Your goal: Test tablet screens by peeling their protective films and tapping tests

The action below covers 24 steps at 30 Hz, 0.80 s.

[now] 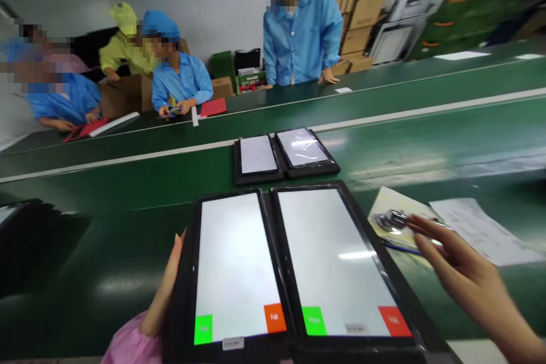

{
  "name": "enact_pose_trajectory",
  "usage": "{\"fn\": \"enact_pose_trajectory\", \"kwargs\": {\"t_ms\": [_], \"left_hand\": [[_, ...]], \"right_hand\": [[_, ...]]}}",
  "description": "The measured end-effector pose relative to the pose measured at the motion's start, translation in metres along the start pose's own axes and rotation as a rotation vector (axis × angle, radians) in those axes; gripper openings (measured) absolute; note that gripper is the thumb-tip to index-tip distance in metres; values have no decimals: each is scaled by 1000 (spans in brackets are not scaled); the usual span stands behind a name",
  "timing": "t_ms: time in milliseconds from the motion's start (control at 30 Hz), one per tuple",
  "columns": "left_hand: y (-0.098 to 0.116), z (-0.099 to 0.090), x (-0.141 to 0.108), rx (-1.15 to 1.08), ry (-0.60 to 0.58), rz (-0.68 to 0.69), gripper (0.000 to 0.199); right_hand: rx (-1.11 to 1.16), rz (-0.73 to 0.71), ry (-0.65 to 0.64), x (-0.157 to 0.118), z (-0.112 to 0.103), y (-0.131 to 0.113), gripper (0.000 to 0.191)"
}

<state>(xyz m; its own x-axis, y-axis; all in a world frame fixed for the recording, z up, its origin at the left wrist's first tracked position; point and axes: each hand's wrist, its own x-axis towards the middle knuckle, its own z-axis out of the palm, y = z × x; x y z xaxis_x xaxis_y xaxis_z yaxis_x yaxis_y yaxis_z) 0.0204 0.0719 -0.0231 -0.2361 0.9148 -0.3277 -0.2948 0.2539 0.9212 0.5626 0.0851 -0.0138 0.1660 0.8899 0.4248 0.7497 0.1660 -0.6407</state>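
Two large tablets, a left one (234, 261) and a right one (333, 256), lie side by side in a black tray (181, 296). Both screens are white, with a green box and a red or orange "Fail" box at the bottom. My left hand (176, 256) is at the tray's left edge, mostly hidden behind it, fingers not clearly shown. Over the papers on the right, my right hand (452, 256) has its fingertips at a small shiny metal object (394, 219); blur hides whether it is gripped. A blue pen (403, 247) lies below it.
Two smaller tablets (258, 154) rest in black holders farther forward. A white sheet (486, 227) lies at right, a dark tray (25, 244) at left. People in blue and yellow workwear are across the green table (128, 176), near red folders (213, 107) and boxes.
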Motion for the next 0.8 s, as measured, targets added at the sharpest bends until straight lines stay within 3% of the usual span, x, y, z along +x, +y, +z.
{"fn": "enact_pose_trajectory", "kwargs": {"t_ms": [67,200,333,467,633,733,800], "left_hand": [[15,0,1,268,38,153,87],[61,19,7,824,67,493,80],[81,45,11,1094,-41,488,86],[82,55,6,1129,-106,470,83],[99,59,8,1134,-191,458,83],[113,64,13,1171,-241,382,84],[119,68,15,1196,-268,355,83]], "right_hand": [[124,-32,-113,11,4,-30,47],[128,-142,-199,59,36,-74,50],[117,-239,-262,105,67,-80,44],[116,-288,-280,127,80,-75,34],[131,-347,-229,120,73,-86,25],[146,-425,-250,89,50,-106,20],[207,-566,-329,60,26,-120,14]]}}
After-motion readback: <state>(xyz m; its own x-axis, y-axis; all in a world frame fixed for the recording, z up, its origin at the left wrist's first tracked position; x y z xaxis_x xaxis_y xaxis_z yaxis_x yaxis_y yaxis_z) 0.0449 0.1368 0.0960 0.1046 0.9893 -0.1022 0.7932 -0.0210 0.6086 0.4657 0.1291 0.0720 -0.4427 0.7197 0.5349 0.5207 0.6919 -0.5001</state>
